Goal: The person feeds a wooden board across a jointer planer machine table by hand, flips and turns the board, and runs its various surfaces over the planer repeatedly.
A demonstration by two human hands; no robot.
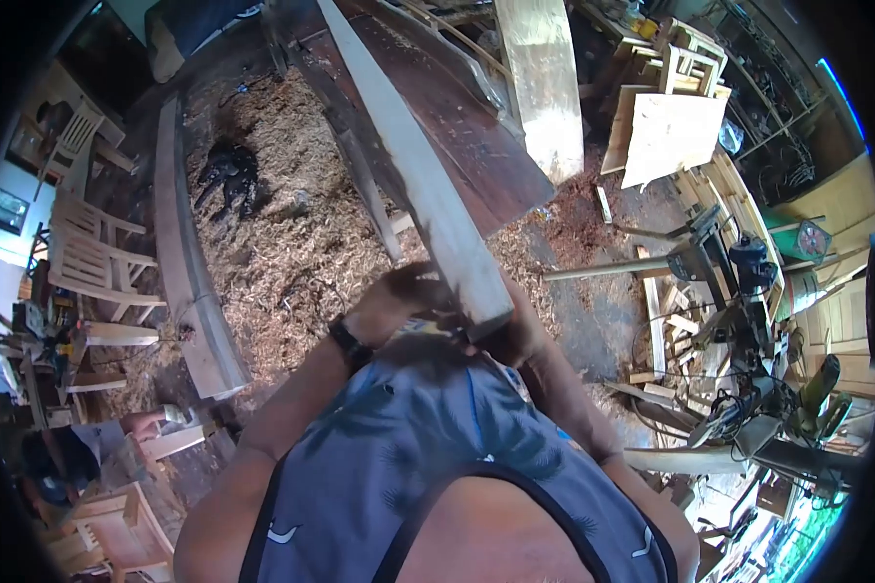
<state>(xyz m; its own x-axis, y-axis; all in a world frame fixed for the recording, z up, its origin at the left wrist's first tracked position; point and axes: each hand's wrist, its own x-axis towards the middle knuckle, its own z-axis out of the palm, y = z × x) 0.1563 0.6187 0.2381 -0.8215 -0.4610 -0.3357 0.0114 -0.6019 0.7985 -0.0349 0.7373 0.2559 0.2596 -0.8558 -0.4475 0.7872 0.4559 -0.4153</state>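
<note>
A long, pale wooden plank (413,160) runs from the top of the view down to my waist, its near end close to my shirt. My left hand (399,303), with a dark watch on the wrist, grips the plank from its left side, the fingers partly hidden beneath it. On the other side my right hand (521,332) wraps round the near end, most of its fingers out of sight under the wood. Beyond my hands, the plank passes above a dark reddish-brown board (457,146).
Wood shavings (282,228) cover the floor on the left, beside a long beam (180,243). Wooden chairs (97,253) stand at far left, near another person's hand (144,425). A machine with cables (749,389) and scrap wood fill the right. A wide board (542,87) lies ahead.
</note>
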